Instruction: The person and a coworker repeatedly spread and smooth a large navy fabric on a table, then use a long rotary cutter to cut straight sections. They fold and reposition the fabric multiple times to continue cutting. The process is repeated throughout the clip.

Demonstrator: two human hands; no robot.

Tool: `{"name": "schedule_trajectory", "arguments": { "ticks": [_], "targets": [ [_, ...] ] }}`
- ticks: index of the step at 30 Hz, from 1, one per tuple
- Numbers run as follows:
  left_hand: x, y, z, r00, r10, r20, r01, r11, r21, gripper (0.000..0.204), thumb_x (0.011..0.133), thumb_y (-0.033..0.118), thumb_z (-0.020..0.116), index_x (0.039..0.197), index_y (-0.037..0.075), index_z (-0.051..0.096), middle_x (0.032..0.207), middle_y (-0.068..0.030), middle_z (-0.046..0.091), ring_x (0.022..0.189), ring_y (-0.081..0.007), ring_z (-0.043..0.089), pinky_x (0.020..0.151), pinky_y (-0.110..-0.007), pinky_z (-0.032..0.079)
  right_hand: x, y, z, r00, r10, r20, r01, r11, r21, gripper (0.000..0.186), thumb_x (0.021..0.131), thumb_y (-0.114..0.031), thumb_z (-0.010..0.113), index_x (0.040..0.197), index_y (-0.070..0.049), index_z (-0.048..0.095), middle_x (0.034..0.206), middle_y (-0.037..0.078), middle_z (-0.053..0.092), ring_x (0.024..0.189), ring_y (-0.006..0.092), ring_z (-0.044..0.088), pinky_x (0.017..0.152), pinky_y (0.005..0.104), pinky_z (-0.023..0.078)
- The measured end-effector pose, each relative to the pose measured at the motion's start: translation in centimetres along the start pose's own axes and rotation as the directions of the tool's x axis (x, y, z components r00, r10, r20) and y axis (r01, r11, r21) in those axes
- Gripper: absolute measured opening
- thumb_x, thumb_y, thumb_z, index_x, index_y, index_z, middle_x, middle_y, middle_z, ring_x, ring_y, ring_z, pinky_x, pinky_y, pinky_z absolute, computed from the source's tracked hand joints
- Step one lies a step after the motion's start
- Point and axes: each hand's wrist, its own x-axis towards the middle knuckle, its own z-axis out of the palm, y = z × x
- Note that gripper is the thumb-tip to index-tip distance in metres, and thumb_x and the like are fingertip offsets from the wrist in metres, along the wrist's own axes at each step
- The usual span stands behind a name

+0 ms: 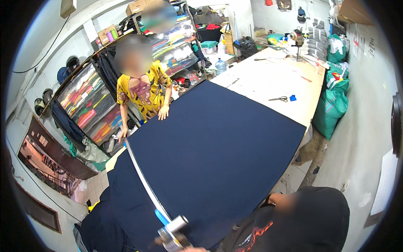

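At the lower edge shows a small part of a hand (194, 249), apparently my right; its fingers are mostly cut off. It is beside a blurred metal-and-white machine (171, 236), which looks like a cloth cutter. My left hand is out of view. The machine stands at the near end of a long white rail (145, 179) with a blue piece (162, 217) by it. Dark navy fabric (214, 138) spreads flat right of the rail, and more navy cloth (113, 201) drapes on the left. Across the table, a person in a yellow patterned top (140, 94) rests both hands near the rail's far end.
A person in black (310, 227) leans in at the lower right. Scissors (279, 99) and a blue scrap (293, 98) lie on the pale table (252, 80). Shelves of folded cloth (79, 92) line the left wall; green sacks (331, 109) stand at right.
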Motion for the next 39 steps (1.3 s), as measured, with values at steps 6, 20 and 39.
{"name": "schedule_trajectory", "arguments": {
  "ticks": [6, 20, 39],
  "targets": [
    [14.9, 6.0, 20.2, 0.845, -0.067, 0.531, 0.190, 0.965, -0.180, 0.067, 0.102, 0.064, 0.053, 0.137, 0.007, 0.059, 0.119, -0.0038, 0.068, 0.101, -0.0118, 0.060, 0.086, -0.030, 0.045, 1.9, 0.0, 1.3, 0.999, -0.029, -0.029, 0.032, 0.991, 0.132, 0.047, 0.099, -0.026, 0.052, 0.140, -0.006, 0.063, 0.132, 0.019, 0.070, 0.111, 0.0362, 0.073, 0.094, 0.0491, 0.057],
    [-6.3, 6.8, 14.1, 0.257, 0.292, 0.921, -0.639, 0.767, -0.065, 0.014, 0.102, 0.011, 0.062, 0.108, 0.004, 0.072, 0.107, -0.0134, 0.072, 0.100, -0.0302, 0.071, 0.091, -0.038, 0.055, -13.2, 5.1, -2.3, -0.125, 0.667, -0.735, 0.472, 0.691, 0.548, 0.025, 0.092, 0.002, 0.053, 0.114, -0.003, 0.065, 0.117, 0.019, 0.065, 0.113, 0.0372, 0.061, 0.098, 0.0464, 0.048],
    [-11.1, 0.6, -22.8, 0.989, -0.148, 0.021, 0.060, 0.519, 0.853, 0.056, 0.108, 0.047, 0.044, 0.094, 0.001, 0.074, 0.091, -0.0259, 0.074, 0.092, -0.0498, 0.068, 0.082, -0.058, 0.050, -14.5, -34.8, 17.7, 0.148, -0.986, -0.073, 0.558, 0.144, -0.817, 0.067, 0.102, -0.030, 0.056, 0.156, 0.005, 0.040, 0.165, 0.029, 0.033, 0.157, 0.0433, 0.026, 0.127, 0.0581, 0.020]
  ]
}}
